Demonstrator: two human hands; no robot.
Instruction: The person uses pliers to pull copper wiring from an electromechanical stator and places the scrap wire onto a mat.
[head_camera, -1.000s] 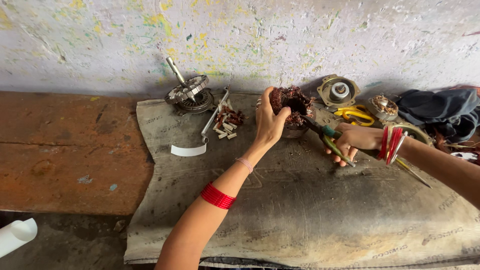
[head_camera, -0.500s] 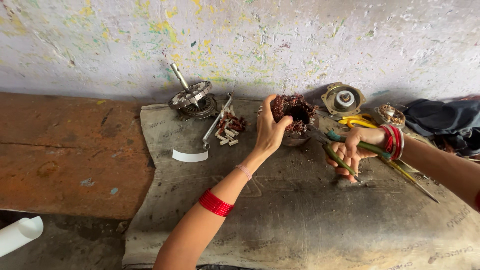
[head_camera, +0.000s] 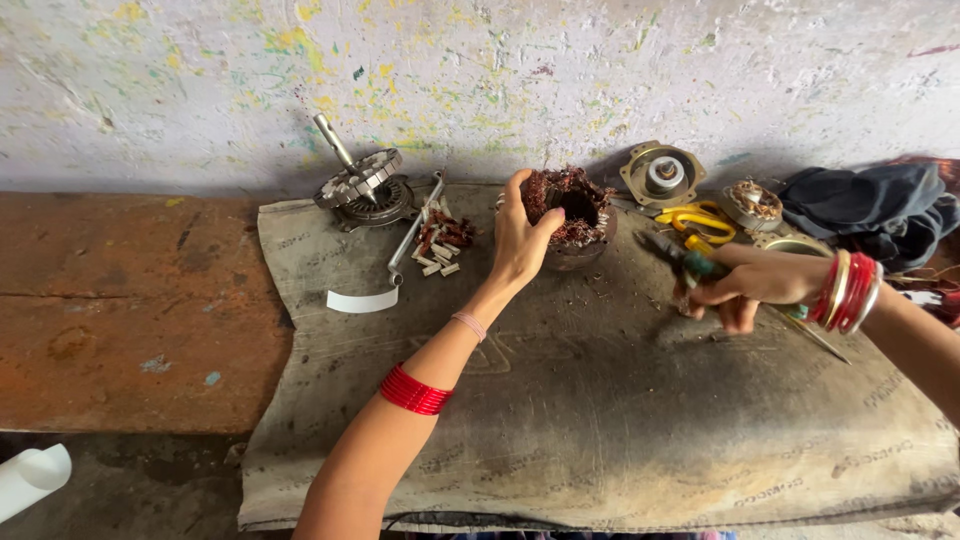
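Scene: a person works at a worn grey sack cloth (head_camera: 600, 420) spread over a rusty brown bench (head_camera: 120, 310), set against a paint-flecked wall.

Left hand: the left hand (head_camera: 518, 238) has its fingers clamped on the near rim of a motor stator (head_camera: 572, 212), a round metal ring packed with frayed copper winding. The stator sits at the far edge of the cloth, close to the wall.

Right hand: the right hand (head_camera: 748, 285) is closed around green-handled pliers (head_camera: 690, 262), whose tip points toward the stator but stops short of it.

What changed: compared with 1 second ago, the pliers have drawn back from the winding and a gap has opened between tool and stator. The left hand has kept its grip throughout.

What that suggests: this looks like a pause between 2 pulls at the copper.

Nearby: a rotor with shaft (head_camera: 358, 180), a small pile of pale wedges (head_camera: 440, 240), yellow-handled scissors (head_camera: 695, 220), and dark cloth (head_camera: 870, 205).
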